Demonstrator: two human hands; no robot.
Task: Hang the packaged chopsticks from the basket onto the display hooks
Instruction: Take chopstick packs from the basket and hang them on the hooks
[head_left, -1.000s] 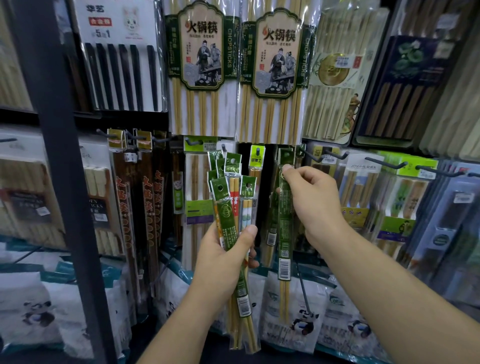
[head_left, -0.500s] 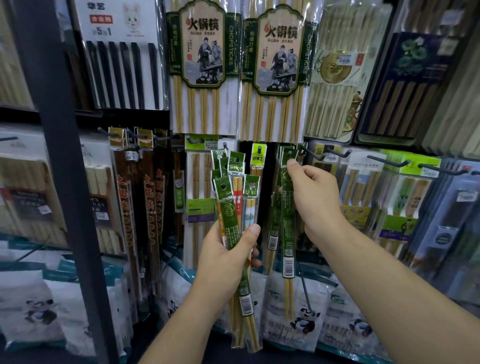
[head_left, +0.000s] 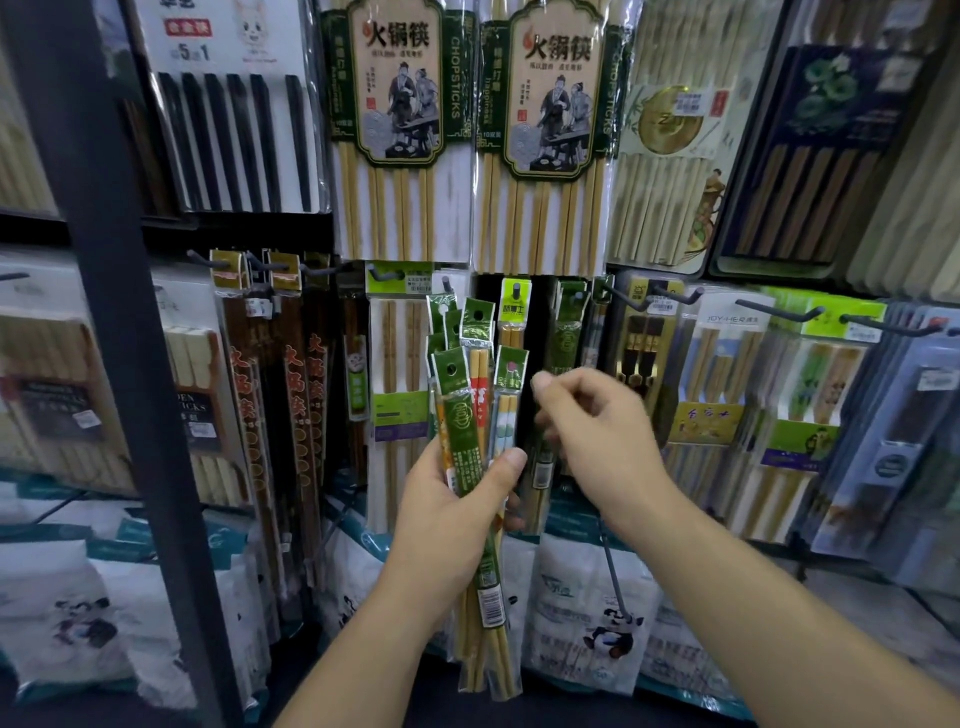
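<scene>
Left hand (head_left: 447, 514) grips fan of chopstick packs (head_left: 470, 415), 12 o'clock of wrist. Right hand (head_left: 597, 431) empty, fingers loosely curled, blurred. Green pack (head_left: 569, 332) hangs on hook at 1 o'clock. I flag risk: loose fan slips; small hang-hole misses hook tip.

Left hand (head_left: 457, 499): frame centre, fist closed, thumb uppermost. Right hand (head_left: 597, 431): right of centre, fingers loosely curled, empty, blurred.
</scene>
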